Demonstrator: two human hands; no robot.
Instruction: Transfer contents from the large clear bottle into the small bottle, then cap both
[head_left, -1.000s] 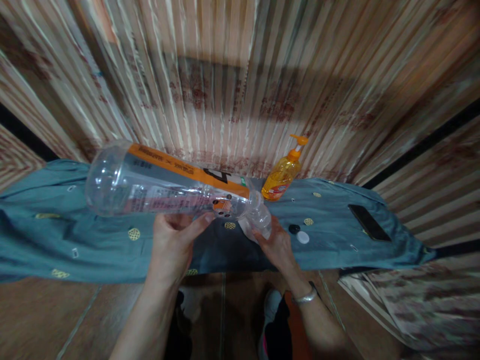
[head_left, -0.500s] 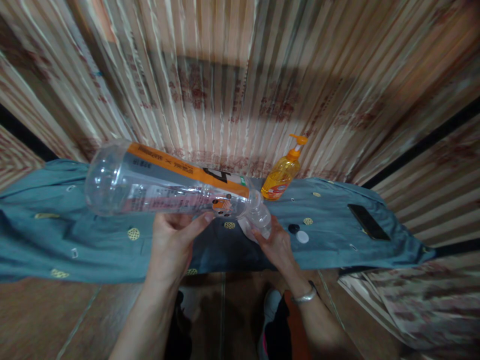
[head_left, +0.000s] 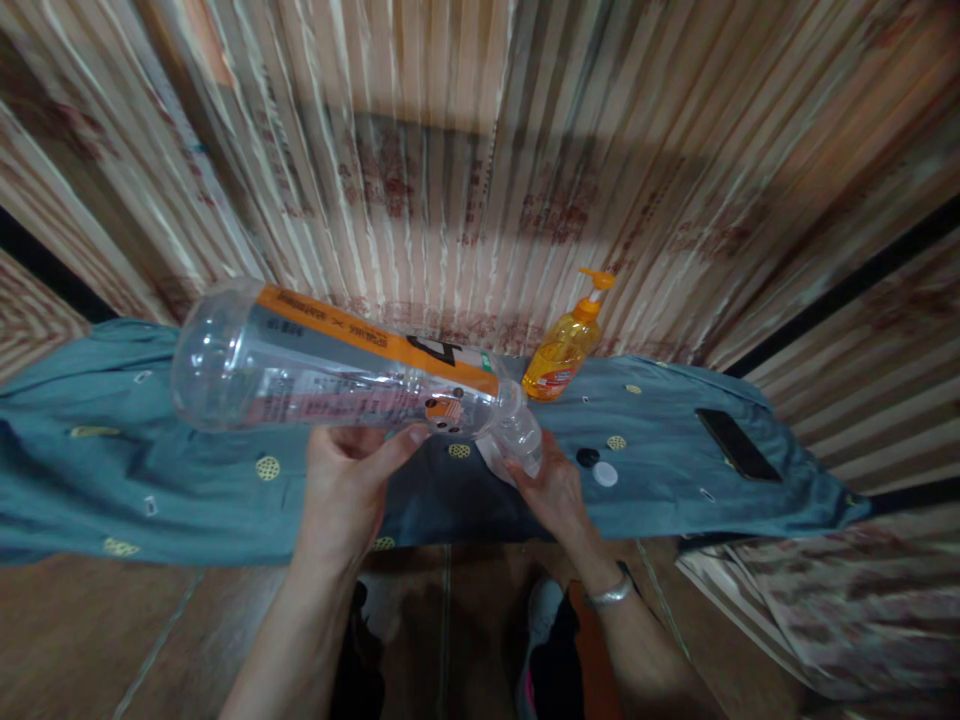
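Observation:
My left hand (head_left: 349, 480) is closed round the underside of a large clear plastic bottle (head_left: 330, 385) with an orange and grey label. The bottle lies nearly level, its base to the left and its neck tipped slightly down to the right. In my right hand (head_left: 551, 485) is a small clear bottle (head_left: 521, 440), held at a slant. The mouth of the large bottle meets the top of the small one; whether liquid passes between them I cannot tell. Part of the small bottle is hidden by my fingers.
Behind my right hand stands an orange pump bottle (head_left: 562, 350). A black cap (head_left: 587, 457) and a white cap (head_left: 605, 474) lie on the teal cloth (head_left: 202, 490), and a phone (head_left: 735, 443) rests further right. A striped curtain (head_left: 450, 200) hangs behind.

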